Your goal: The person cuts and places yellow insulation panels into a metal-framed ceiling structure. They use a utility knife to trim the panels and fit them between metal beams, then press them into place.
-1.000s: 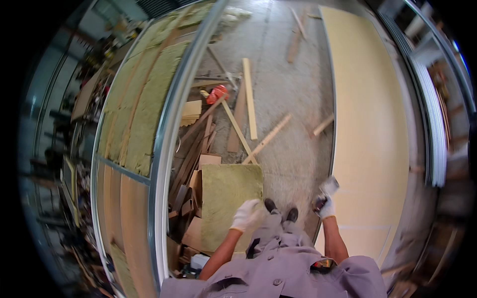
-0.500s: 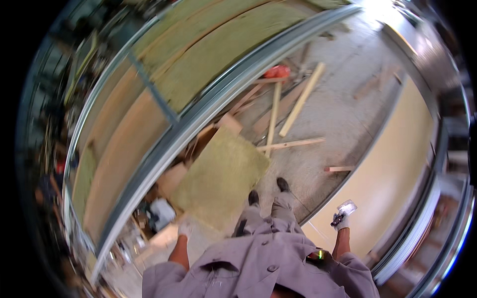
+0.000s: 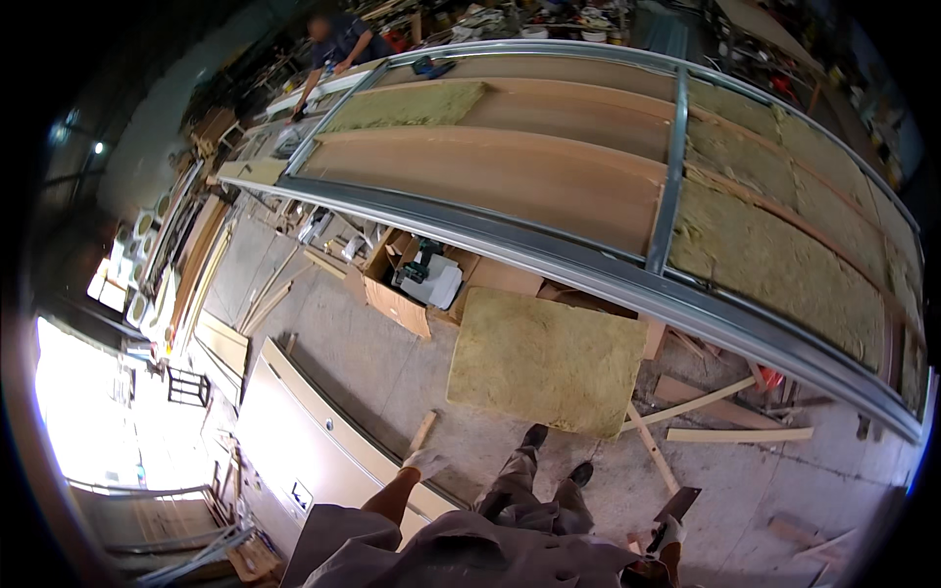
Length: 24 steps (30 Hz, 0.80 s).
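My right hand (image 3: 668,535), in a pale glove, is closed round the handle of a broad-bladed hand tool (image 3: 679,504). Its flat rectangular blade looks dark and points up and away from me. My left hand (image 3: 426,463), also gloved, hangs low with nothing visible in it; its fingers look stretched out but a little blurred. Beyond it, a short wooden strip (image 3: 421,431) lies by a pale panel (image 3: 304,421). In front of my feet a square yellow-green insulation slab (image 3: 549,358) leans by the metal frame (image 3: 470,230).
The raised frame holds brown boards (image 3: 490,167) and fitted insulation (image 3: 774,255). Beneath it stands a cardboard box (image 3: 397,304) with a drill (image 3: 420,260). Wooden strips (image 3: 740,434) litter the floor at right. Another person (image 3: 343,44) works at the far left end.
My view has swung left: the frame now stretches across ahead, and the pale panel shows on my left. The tool remains in my right hand, its blade darker now.
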{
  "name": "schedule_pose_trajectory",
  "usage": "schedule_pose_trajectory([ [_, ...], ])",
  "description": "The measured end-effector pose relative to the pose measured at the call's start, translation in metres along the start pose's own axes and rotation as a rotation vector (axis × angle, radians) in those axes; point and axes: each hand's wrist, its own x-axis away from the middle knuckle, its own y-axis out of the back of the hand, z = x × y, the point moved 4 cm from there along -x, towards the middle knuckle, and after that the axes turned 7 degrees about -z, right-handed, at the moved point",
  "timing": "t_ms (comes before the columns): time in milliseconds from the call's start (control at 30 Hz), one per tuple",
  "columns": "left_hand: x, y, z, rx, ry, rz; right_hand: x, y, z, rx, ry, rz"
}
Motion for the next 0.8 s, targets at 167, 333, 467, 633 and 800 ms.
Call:
schedule_pose_trajectory([
  [167,0.003,0.025,-0.028,-0.184,0.031,0.193,0.02,-0.057,0.063,0.296,0.138,0.061],
  [333,-0.106,-0.104,0.106,-0.838,-0.389,0.215,0.009,-0.083,0.033,0.484,0.081,0.121],
  [467,-0.251,-0.139,0.157,-0.221,0.104,0.077,0.035,-0.125,0.018,0.802,0.057,0.013],
  [633,-0.429,-0.157,0.179,0.093,0.279,-0.166,0.009,-0.134,-0.012,1.121,0.064,-0.055],
  [800,-0.536,-0.14,0.222,0.09,0.363,-0.549,-0.03,-0.131,-0.022,1.241,0.023,-0.037],
])
